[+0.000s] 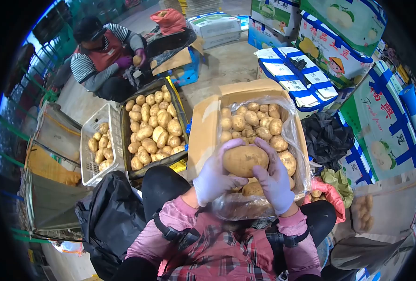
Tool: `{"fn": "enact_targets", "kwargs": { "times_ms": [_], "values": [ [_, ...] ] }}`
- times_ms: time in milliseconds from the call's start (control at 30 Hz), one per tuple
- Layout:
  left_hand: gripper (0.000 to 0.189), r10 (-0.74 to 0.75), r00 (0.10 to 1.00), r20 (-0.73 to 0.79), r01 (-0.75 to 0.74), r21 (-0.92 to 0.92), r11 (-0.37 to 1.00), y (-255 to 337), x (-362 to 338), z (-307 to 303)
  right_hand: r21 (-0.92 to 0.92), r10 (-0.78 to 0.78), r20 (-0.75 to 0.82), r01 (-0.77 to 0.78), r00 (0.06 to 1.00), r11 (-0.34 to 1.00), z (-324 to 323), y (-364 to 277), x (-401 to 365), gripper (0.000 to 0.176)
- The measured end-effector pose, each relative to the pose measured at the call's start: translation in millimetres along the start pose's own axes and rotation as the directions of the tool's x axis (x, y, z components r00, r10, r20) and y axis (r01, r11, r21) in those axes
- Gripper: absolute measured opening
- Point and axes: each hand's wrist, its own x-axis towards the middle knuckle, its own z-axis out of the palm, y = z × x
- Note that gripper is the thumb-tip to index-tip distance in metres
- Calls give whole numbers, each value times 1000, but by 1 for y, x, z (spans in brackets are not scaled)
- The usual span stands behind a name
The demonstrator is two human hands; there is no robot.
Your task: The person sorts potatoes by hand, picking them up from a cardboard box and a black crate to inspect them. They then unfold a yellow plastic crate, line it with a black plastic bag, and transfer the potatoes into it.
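A large brown potato (245, 160) is held between both of my gloved hands, above an open cardboard box (205, 136). My left hand (219, 171) curls round its left side, and my right hand (276, 175) wraps its right side. Clear plastic (290, 124) lines the box, where many potatoes (251, 118) lie beneath and beyond my hands. To the left of the box stands a dark crate (185, 153) full of potatoes. Beside that, a white crate (87, 140) holds several smaller ones.
A co-worker (98, 56) in purple gloves sits at the upper left, holding a potato. Taped cartons (339, 47) are stacked at the right. Black plastic bags lie right of the box (327, 138) and by my left leg (107, 215). A red bag (337, 199) lies at lower right.
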Motion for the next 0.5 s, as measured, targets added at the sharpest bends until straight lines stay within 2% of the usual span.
{"fn": "enact_targets", "kwargs": {
  "times_ms": [33,133,167,233,267,300,333,433,500],
  "values": [
    [87,2,1000,-12,-2,14,1000,0,-1,0,28,-54,-16,55,998,998,5,2,-1,39],
    [88,176,984,0,-176,84,981,-24,0,3,-190,89,-26,-92,996,977,-11,-1,0,37],
    [92,236,971,40,-237,305,922,-40,4,-1,-158,73,-29,-76,997,985,-13,-1,2,38],
    [94,281,953,111,-296,526,798,-27,-2,-1,78,140,19,-141,990,987,-18,11,6,37],
    [91,308,944,122,-325,522,789,-45,0,0,90,109,69,-115,992,989,-16,9,5,36],
    [90,311,941,135,-331,562,758,-52,0,5,-99,123,56,-117,991,988,-10,7,2,34],
    [89,314,937,154,-342,596,727,-56,1,7,-170,124,38,-116,992,979,-12,15,1,33],
    [87,211,954,213,-295,545,785,-40,-8,7,-346,157,14,-143,988,927,-45,53,-1,30],
    [86,38,977,212,-146,524,839,-7,-15,-1,-141,251,-86,-261,964,955,-46,56,2,28]
  ]
}}
